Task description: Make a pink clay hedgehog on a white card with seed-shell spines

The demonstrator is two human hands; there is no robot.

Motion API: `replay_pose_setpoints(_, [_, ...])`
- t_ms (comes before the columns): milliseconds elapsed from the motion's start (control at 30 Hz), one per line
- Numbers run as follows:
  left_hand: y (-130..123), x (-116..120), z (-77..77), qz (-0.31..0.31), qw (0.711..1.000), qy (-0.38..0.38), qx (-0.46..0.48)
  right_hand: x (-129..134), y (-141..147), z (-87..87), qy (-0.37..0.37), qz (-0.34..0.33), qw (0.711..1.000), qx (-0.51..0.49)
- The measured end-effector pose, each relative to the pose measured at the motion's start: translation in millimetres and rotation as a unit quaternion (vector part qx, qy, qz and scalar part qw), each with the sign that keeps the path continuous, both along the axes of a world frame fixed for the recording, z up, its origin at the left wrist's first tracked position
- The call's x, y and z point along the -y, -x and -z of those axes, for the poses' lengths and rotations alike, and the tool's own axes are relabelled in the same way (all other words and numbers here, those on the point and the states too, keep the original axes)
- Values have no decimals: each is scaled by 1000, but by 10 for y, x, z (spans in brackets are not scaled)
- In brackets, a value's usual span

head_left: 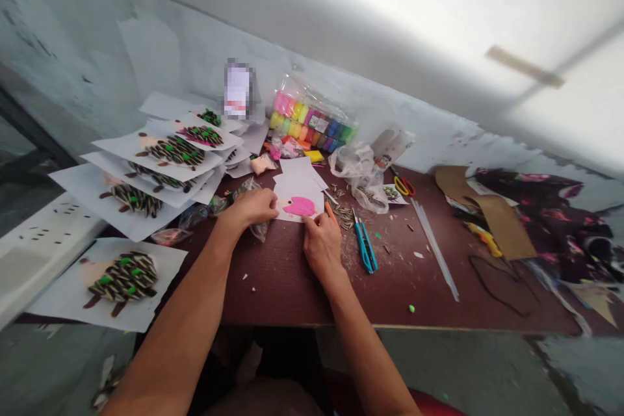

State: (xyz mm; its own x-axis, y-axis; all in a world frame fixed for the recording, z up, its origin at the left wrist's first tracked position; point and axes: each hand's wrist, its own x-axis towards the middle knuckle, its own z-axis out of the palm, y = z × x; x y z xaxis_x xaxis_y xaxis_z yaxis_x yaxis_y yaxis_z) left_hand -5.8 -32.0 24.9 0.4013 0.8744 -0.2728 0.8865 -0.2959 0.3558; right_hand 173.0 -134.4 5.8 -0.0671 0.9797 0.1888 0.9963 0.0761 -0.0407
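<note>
A white paper sheet point(297, 201) lies near the middle of the dark red table point(287, 292), with a pink clay hedgehog shape point(299, 207) on it. My left hand point(248, 207) grips the sheet's left edge, just above a crumpled clear plastic bag point(258, 227). My right hand point(322, 242) holds the sheet's lower right corner, and a thin orange stick point(331, 213) shows between its fingers. What the fingers hide of the stick cannot be seen.
Sheets bearing seed-covered hedgehogs point(121, 276) are piled at left. Behind them are a bag of coloured clay point(309, 118) and loose seeds point(345, 216). Teal-handled scissors point(364, 244), a long ruler point(433, 248), cardboard point(497, 214) and floral cloth point(546, 227) lie at right.
</note>
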Motion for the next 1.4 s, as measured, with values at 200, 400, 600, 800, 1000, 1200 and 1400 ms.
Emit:
replay_pose_setpoints(200, [0, 2, 12, -9, 1000, -3, -2, -2, -74, 61, -24, 7, 998, -59])
replay_pose_setpoints(400, [-1, 10, 2, -13, 1000, -3, 4, 24, -130, 141, -59, -4, 996, -65])
replay_pose_setpoints(600, [1, 7, 10, -12, 1000, -2, 8, 27, -55, 96, -19, -20, 1000, -10])
replay_pose_setpoints(800, [5, 3, 20, -7, 1000, -9, 3, 41, -54, 76, -17, -12, 1000, -17])
replay_pose_setpoints(1000, [1, 12, 12, -8, 1000, -8, -3, 35, -44, 86, -21, -7, 1000, -8])
replay_pose_setpoints(1200, [-2, 19, -2, -12, 1000, -4, -1, 8, -55, 83, -9, -1, 999, -40])
replay_pose_setpoints(1400, [-3, 16, -19, -10, 1000, -1, -9, 2, -138, 95, -47, 33, 994, -89])
